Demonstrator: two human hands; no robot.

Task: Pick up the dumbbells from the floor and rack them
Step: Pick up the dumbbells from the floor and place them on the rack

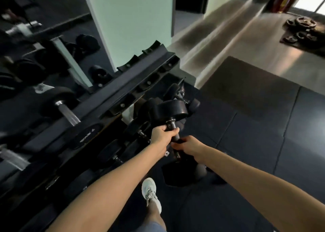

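Note:
Both hands grip the steel handle of one black dumbbell [173, 110], held off the floor and tilted with its far head up. My left hand [161, 135] wraps the handle near the far head. My right hand [189, 148] wraps it lower, close to the near head [177, 174]. The black dumbbell rack [121, 83] runs diagonally to the left, with empty saddles on its top tier at the far end. A large racked dumbbell [65, 106] rests on the top tier at the left. Several smaller dumbbells [112, 152] sit on the lower tier beside my left arm.
A mirror and a white pillar [130, 20] stand behind the rack. More dumbbells [175, 91] lie by the rack's far end. Weight plates [304, 29] rest on a mat at the far right. My white shoe [151, 191] stands on dark rubber floor tiles.

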